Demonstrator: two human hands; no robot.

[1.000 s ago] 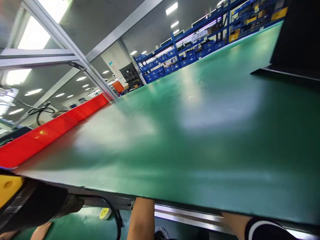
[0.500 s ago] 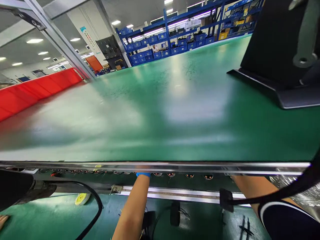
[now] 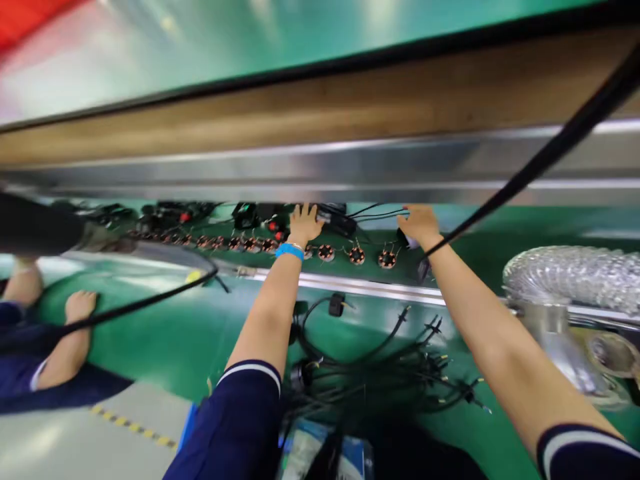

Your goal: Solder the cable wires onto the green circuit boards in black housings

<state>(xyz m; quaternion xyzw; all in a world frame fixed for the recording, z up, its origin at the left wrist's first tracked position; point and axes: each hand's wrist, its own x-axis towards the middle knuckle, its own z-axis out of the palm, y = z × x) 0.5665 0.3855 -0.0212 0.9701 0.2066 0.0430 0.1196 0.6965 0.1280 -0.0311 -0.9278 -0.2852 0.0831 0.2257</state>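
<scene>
Spread fingers show on my left hand, which has a blue band at its wrist. It is beside a black device with cables under the raised shelf; whether it touches the device is unclear. My right hand is farther right, its thumb side turned left. Thin black cables run up to its fingertips. A small dark and whitish object lies under that hand, and its fingers are partly hidden and blurred. In front of both hands is a row of copper-wound motor stators on the green surface.
A raised shelf with a metal edge crosses above my hands. Loose black cables lie near my body. A foil duct stands at right, and a black cable hangs across the view. Another person's hand rests at left.
My view has tipped down below the shelf. Both hands, hidden behind its edge before, now show, along with the stators and cables.
</scene>
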